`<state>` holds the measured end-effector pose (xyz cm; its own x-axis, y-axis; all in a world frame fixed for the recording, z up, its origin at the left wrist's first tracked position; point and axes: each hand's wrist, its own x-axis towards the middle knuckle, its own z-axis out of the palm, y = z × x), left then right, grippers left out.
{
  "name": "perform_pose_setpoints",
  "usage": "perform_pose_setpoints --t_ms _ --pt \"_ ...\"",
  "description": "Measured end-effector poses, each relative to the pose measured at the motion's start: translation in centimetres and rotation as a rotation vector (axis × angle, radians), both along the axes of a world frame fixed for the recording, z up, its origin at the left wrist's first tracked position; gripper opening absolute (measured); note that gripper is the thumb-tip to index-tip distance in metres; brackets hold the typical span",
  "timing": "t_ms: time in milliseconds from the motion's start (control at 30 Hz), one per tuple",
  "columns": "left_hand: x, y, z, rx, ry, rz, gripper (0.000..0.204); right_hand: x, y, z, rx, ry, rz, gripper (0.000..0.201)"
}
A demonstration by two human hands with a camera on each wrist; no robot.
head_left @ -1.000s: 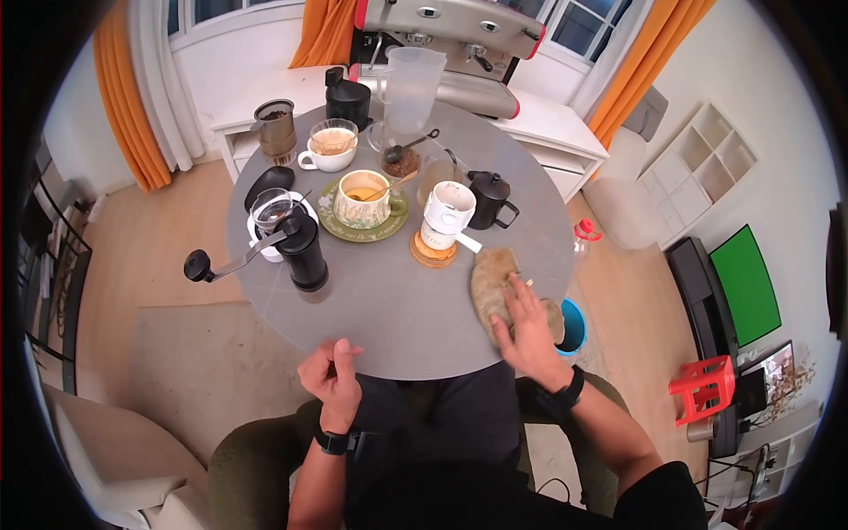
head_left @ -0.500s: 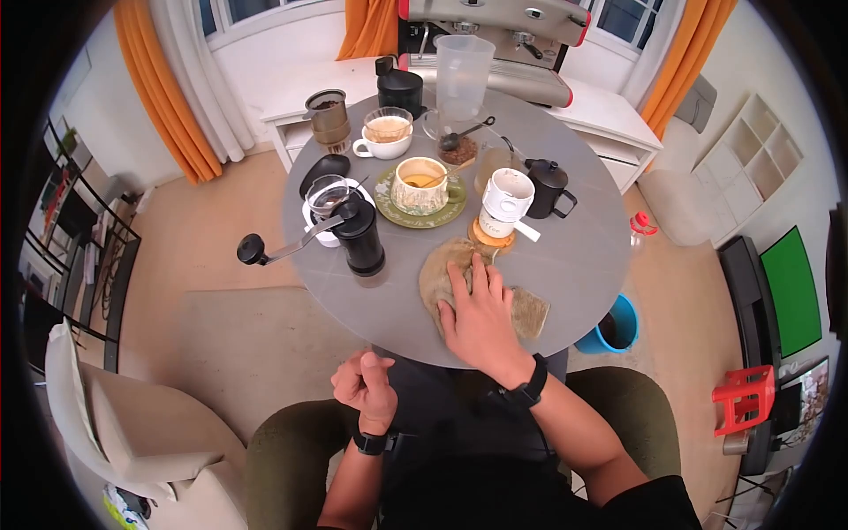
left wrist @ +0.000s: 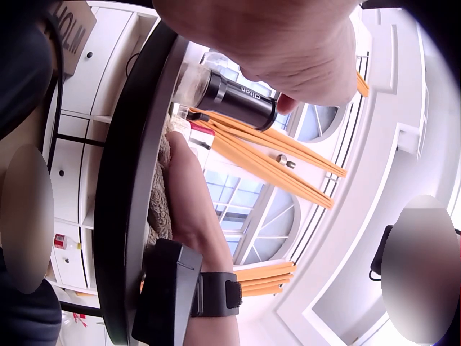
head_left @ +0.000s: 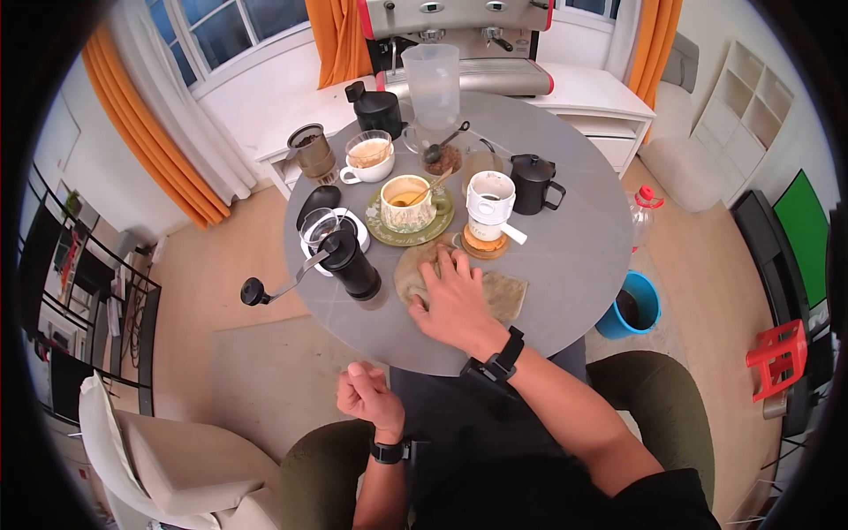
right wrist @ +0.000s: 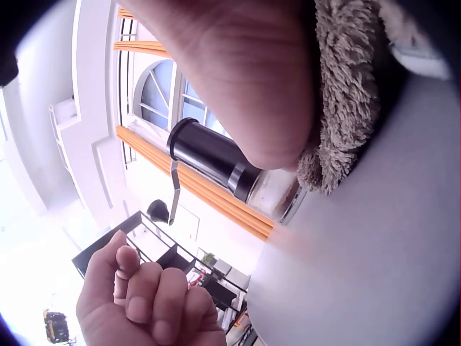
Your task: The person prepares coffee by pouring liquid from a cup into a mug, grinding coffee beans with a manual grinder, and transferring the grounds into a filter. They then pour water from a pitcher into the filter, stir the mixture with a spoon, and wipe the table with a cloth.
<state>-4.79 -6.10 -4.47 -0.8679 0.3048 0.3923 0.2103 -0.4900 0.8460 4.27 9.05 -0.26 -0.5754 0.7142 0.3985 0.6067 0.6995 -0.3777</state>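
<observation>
My right hand (head_left: 458,305) rests on a brown fluffy cloth (head_left: 506,297) near the table's front edge, fingers spread and pressing down on it. Part of the cloth is hidden under the palm; its shaggy pile (right wrist: 346,94) shows in the right wrist view. My left hand (head_left: 371,399) hangs just off the table's front edge, its fingers loosely curled with nothing in them. Left of the cloth stands a black hand coffee grinder (head_left: 352,268) with a crank. Just behind the cloth, a white dripper (head_left: 490,196) sits over a cup on a round wooden coaster (head_left: 485,246).
On the grey round table (head_left: 574,265) stand a patterned cup (head_left: 402,215) on a green saucer (head_left: 386,237), a white cup (head_left: 375,171), a black pot (head_left: 530,185) and a clear plastic pitcher (head_left: 432,88). A blue bucket (head_left: 649,305) is on the floor at right.
My right hand has slid the cloth leftward across the tabletop, from the right edge to the front middle. The left hand stays off the edge, and the head view has shifted.
</observation>
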Motion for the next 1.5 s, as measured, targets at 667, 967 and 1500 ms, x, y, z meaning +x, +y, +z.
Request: perform_pose_setpoints --t_ms 667,967,1500 --pt "-0.9 -1.5 1.5 0.041 0.023 0.074 0.044 13.1 -5.8 2.5 -0.075 -0.073 0.178 0.050" --pt "1.9 0.1 0.8 -0.120 0.283 -0.137 0.036 29.3 12.1 -0.3 0.035 -0.119 -0.236 0.049" --pt "2.4 5.2 1.6 -0.415 0.587 -0.314 0.038 27.0 33.9 11.8 0.274 -0.074 -0.230 0.062"
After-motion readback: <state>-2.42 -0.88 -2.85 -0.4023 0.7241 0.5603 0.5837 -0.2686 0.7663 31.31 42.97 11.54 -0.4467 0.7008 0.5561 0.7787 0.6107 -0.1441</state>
